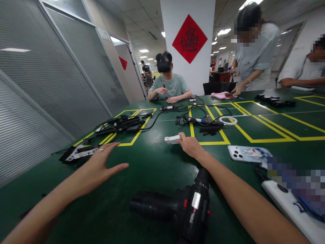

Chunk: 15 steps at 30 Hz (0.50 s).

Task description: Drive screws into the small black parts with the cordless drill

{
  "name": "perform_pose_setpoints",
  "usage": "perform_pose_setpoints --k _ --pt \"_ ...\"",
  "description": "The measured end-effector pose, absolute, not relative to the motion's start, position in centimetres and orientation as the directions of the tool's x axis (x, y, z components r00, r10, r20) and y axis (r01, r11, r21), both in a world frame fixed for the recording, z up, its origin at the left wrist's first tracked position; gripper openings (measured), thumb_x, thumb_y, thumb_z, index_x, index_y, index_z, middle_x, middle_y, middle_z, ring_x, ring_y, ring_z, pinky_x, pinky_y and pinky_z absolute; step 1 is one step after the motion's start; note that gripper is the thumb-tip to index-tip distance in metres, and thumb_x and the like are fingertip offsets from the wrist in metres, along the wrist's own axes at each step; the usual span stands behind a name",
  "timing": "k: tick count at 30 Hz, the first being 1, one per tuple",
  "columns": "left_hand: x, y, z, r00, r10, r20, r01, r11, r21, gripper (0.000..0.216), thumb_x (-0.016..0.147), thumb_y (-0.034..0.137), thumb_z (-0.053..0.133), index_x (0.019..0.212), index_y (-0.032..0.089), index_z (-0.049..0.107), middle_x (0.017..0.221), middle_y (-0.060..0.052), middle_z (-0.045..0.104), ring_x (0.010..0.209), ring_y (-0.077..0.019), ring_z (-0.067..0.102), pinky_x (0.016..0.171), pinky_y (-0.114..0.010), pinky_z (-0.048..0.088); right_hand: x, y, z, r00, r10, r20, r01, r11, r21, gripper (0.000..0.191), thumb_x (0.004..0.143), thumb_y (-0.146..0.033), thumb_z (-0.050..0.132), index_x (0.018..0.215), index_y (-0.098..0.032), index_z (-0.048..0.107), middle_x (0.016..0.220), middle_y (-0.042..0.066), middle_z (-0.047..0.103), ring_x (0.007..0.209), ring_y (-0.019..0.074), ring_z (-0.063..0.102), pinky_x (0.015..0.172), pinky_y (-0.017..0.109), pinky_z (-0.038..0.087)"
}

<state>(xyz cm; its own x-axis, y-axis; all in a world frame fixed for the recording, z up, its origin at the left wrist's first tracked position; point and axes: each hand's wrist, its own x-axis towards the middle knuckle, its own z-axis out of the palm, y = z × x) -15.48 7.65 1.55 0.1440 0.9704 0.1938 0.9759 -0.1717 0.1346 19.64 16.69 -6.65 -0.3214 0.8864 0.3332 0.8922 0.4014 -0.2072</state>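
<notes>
My right hand is closed on one end of a small white block-like piece, whose kind I cannot make out. The piece sticks out to the left from my fingertips over the green table. My left hand is open, thumb and fingers apart, with nothing in it. Close beyond its fingers lies a black and white flat item. A black cordless drill lies on its side nearest me, its chuck end by my right forearm.
Black cables and tools lie bundled at the left. More cables and a white ring are inside yellow tape marks. A phone and a white case-like object lie at right. A person sits opposite; others are behind.
</notes>
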Motion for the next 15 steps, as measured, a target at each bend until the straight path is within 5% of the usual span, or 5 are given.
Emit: perform_pose_setpoints --k 5,9,12,15 --pt "-0.8 13.6 0.9 0.520 0.831 0.199 0.847 -0.532 0.010 0.078 0.072 0.060 0.058 0.135 0.020 0.034 0.143 -0.013 0.036 0.125 -0.0280 0.044 0.103 -0.038 0.036 19.6 16.1 -6.2 -0.369 0.876 0.310 0.896 0.424 -0.133 0.038 0.096 -0.041 0.021 0.123 -0.019 0.037 0.088 0.010 0.069 0.080 0.0254 0.066 0.068 0.029 0.041" --pt "4.5 17.0 -0.9 0.563 0.824 0.066 0.826 -0.559 -0.075 0.038 0.081 0.042 0.054 0.111 0.019 0.052 0.110 -0.011 0.064 0.098 -0.0256 0.062 0.081 -0.033 0.047 19.8 16.1 -6.5 -0.345 0.884 0.316 0.885 0.418 -0.204 0.034 0.096 -0.037 0.027 0.121 -0.018 0.039 0.089 0.011 0.069 0.080 0.0241 0.065 0.068 0.029 0.040" --pt "4.7 17.6 -1.0 0.514 0.854 0.078 0.857 -0.506 -0.100 0.025 0.087 0.037 0.043 0.102 0.019 0.054 0.098 -0.011 0.067 0.090 -0.0253 0.064 0.074 -0.033 0.046 20.1 17.0 -6.1 -0.287 0.872 0.397 0.790 0.450 -0.416 0.030 0.094 -0.038 0.036 0.115 -0.019 0.047 0.079 0.006 0.066 0.072 0.0201 0.062 0.063 0.027 0.038" --pt "1.9 16.5 0.7 0.450 0.886 0.114 0.891 -0.437 -0.122 0.031 0.088 0.042 0.039 0.104 0.017 0.051 0.097 -0.013 0.066 0.087 -0.0265 0.063 0.072 -0.033 0.045 21.1 18.7 -5.1 -0.165 0.894 0.417 0.465 0.443 -0.766 0.025 0.089 -0.041 0.045 0.095 -0.018 0.056 0.058 -0.002 0.053 0.051 0.0122 0.048 0.051 0.023 0.033"
